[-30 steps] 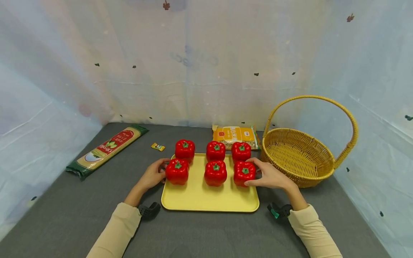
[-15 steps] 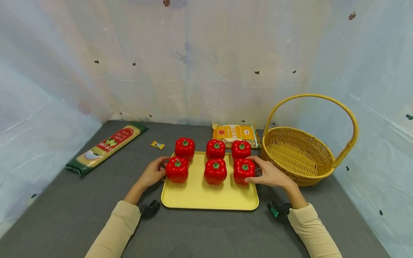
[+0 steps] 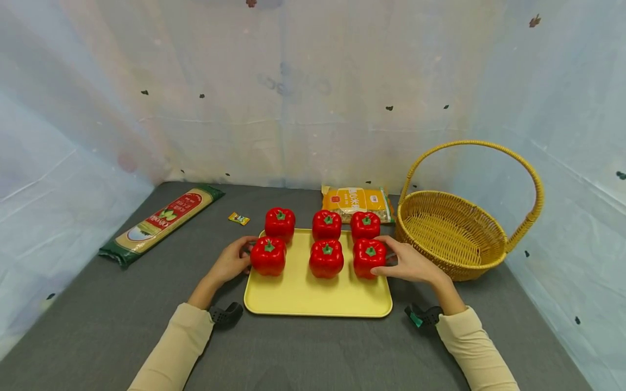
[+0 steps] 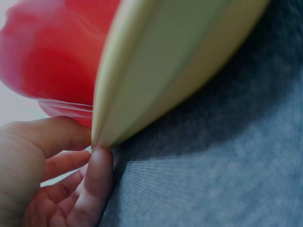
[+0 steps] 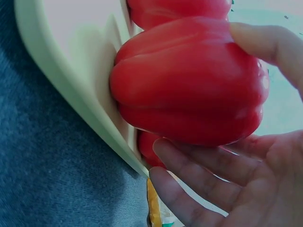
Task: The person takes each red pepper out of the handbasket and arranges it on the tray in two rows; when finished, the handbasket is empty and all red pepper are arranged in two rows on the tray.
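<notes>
A yellow tray holds several red bell peppers in two rows. At its left edge is my left hand, beside the front-left bell pepper. The left wrist view shows thumb and finger pinching the rim of the tray. My right hand holds the front-right bell pepper, thumb on the near side and fingers around the far side. In the right wrist view that bell pepper still sits on the tray. The front-middle bell pepper stands apart from both hands.
A yellow wicker basket with a tall handle stands right of the tray. Behind the peppers lies an orange grain packet. At the left are a long green-and-tan package and a small yellow packet. Grey cloth covers the table.
The head view has tilted slightly, so everything sits a little higher in it. Hands, bell peppers and tray otherwise keep nearly the same places.
</notes>
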Demonstrator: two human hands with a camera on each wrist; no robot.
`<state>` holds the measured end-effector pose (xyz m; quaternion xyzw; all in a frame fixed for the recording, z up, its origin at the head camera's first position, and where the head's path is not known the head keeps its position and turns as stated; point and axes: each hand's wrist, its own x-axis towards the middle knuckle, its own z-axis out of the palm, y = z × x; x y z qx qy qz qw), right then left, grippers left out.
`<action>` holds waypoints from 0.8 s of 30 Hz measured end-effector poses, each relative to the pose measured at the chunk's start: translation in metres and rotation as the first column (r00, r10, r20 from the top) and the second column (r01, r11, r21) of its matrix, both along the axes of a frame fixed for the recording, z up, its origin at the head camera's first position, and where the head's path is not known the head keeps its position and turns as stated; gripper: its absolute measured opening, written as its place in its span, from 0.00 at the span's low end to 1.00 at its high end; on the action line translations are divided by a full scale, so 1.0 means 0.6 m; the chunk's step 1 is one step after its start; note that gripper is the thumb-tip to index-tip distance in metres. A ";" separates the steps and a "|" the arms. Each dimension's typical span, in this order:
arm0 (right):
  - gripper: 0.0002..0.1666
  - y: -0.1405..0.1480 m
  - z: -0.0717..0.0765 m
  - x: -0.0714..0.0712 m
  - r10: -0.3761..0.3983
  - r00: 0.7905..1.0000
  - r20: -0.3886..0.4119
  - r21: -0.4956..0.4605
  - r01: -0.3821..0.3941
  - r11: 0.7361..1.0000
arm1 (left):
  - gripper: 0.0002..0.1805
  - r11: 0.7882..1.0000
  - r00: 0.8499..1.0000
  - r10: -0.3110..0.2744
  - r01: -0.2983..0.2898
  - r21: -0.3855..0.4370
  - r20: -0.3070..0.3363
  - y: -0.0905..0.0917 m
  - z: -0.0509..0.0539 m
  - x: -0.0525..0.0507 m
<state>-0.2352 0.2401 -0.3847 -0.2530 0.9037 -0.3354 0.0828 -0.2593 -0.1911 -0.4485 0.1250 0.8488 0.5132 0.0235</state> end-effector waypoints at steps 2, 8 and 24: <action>0.44 0.000 0.002 0.001 0.001 1.000 0.005 0.002 -0.001 1.000 | 0.26 1.000 1.000 0.001 -0.001 -0.003 0.002 0.001 0.001 0.000; 0.45 0.004 0.003 0.003 0.001 1.000 0.021 -0.004 0.000 1.000 | 0.26 1.000 1.000 0.008 -0.007 -0.011 0.008 0.001 0.001 0.001; 0.35 0.049 0.049 0.020 -0.021 1.000 -0.013 -0.080 0.020 0.997 | 0.24 0.988 0.977 -0.153 0.155 0.003 0.149 -0.027 0.021 0.001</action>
